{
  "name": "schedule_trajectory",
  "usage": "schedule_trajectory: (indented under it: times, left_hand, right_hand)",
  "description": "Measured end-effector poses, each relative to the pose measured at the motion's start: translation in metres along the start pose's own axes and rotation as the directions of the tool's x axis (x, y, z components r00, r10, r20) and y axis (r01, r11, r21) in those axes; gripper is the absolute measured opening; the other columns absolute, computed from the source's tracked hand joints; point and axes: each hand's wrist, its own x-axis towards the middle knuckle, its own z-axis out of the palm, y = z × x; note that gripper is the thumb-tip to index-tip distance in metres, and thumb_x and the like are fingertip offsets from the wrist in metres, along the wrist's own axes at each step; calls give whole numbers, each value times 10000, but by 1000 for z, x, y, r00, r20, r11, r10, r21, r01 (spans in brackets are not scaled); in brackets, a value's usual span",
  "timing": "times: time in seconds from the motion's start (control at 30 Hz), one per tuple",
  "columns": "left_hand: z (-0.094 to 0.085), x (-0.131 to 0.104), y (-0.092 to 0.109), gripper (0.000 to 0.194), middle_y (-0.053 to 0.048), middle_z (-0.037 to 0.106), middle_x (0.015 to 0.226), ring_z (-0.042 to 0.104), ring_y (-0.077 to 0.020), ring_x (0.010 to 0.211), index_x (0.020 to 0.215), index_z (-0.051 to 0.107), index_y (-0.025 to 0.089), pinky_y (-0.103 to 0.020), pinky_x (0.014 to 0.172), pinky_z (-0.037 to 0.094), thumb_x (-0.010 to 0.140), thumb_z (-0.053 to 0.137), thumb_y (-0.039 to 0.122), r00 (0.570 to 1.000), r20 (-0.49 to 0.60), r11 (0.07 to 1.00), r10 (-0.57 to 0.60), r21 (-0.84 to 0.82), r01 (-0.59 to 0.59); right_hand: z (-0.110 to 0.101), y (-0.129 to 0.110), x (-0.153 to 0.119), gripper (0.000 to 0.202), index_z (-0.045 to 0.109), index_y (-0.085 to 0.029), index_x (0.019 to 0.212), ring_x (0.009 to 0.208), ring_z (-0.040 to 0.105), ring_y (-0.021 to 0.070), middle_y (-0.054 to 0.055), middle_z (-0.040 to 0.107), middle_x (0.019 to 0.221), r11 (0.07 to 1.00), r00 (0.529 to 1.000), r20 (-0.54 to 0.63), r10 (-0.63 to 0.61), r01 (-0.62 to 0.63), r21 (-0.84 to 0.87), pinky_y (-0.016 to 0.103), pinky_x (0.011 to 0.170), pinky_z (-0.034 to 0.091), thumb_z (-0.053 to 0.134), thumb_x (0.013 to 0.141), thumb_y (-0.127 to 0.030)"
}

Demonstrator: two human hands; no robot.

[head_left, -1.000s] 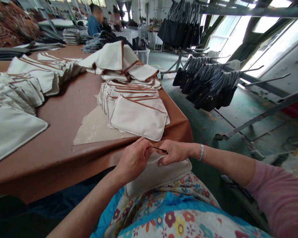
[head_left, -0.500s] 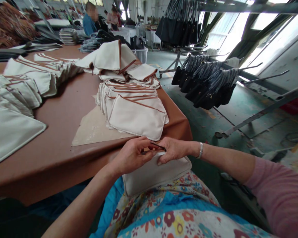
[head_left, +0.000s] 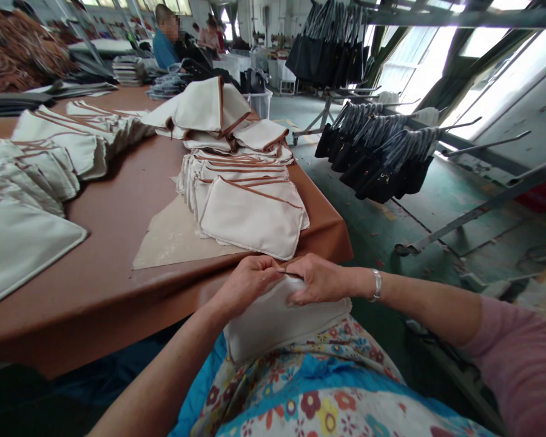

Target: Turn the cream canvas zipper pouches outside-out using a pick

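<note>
1. Both hands are close together at the near edge of the table (head_left: 118,200), fingers bent over the upper edge of one cream piece (head_left: 273,331).
2. Left hand (head_left: 247,282): thumb and fingertips pinched at that upper edge, near its middle.
3. Right hand (head_left: 321,279): clamped on the same edge just beside the left, thumb lying on the near face. A silver bracelet (head_left: 377,284) circles this wrist.
4. A thin dark strip (head_left: 293,275) shows between the two sets of fingertips; cannot tell whether it is edging or a separate item.
5. Position of cream piece: over the lap, tilted, its lower edge against a floral apron (head_left: 327,403).
6. Directly beyond the hands, on the table: a fanned stack (head_left: 252,215) of similar cream pieces with brown edging, partly over a beige sheet (head_left: 173,240).
7. Behind that stack: a looser heap (head_left: 200,106) of brown-edged cream pieces. Left side of table: a long overlapping row (head_left: 31,164) of the same kind.
8. Right, well apart from the table: black bags (head_left: 373,164) hanging on a metal rack (head_left: 482,206).
9. Background: a person in blue (head_left: 164,50) beyond the table.
</note>
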Motion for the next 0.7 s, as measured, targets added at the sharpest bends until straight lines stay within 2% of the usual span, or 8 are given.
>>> schedule_trajectory:
  times: [0.07,0.13,0.23,0.3,0.5,0.6,0.7]
  left_hand:
    - [-3,1,-2,236,8,616,625,505,-119,500,795,668,149,-206,455,340,799,630,383,998,31,995,-47,-87,50]
    - [-6,0,-2,265,21,591,610,474,-104,479,790,658,154,-196,439,311,797,641,419,997,45,990,-55,-129,61]
    - [-7,-2,0,301,36,552,579,417,-83,453,760,648,158,-185,420,275,773,676,457,996,64,987,-55,-146,64]
    - [-7,-3,1,338,34,544,579,402,-80,454,763,647,155,-184,417,268,768,682,491,996,82,989,-38,-142,50]
    - [-8,-5,3,464,5,528,663,395,-91,537,791,647,136,-186,460,297,803,633,600,982,171,997,79,-19,-77]
    - [-17,-7,6,511,7,513,668,391,-102,559,810,640,138,-193,473,300,848,547,640,971,221,995,94,15,-99]
    - [-29,-10,7,529,24,462,633,365,-100,555,776,619,139,-197,481,286,912,452,623,971,220,990,94,83,-114]
  right_hand:
    - [-3,-3,-4,338,572,-133,755,657,460,115,-22,534,709,1000,1000,-27,6,-6,-8,218,601,338,769,691,-400]
    - [-9,-6,-7,345,569,-131,809,651,422,101,-34,500,720,996,999,-32,32,-29,79,213,600,332,738,734,-423]
    - [-15,-9,-11,276,587,-121,956,659,408,95,-35,499,751,972,997,-16,77,-72,225,205,613,347,654,822,-353]
    - [-15,-9,-11,263,591,-114,997,657,409,95,-31,504,751,960,995,-14,99,-91,264,202,609,350,628,843,-324]
    - [-4,-6,-7,318,589,-110,864,624,367,85,-49,433,683,953,997,13,72,-73,293,207,585,317,631,861,-425]
    - [-1,-4,-7,344,557,-119,790,621,358,85,-47,413,669,959,998,8,70,-70,274,208,576,311,608,880,-447]
    - [0,-3,-9,381,581,-113,810,625,381,90,-38,449,669,964,997,0,76,-73,256,208,573,318,573,905,-482]
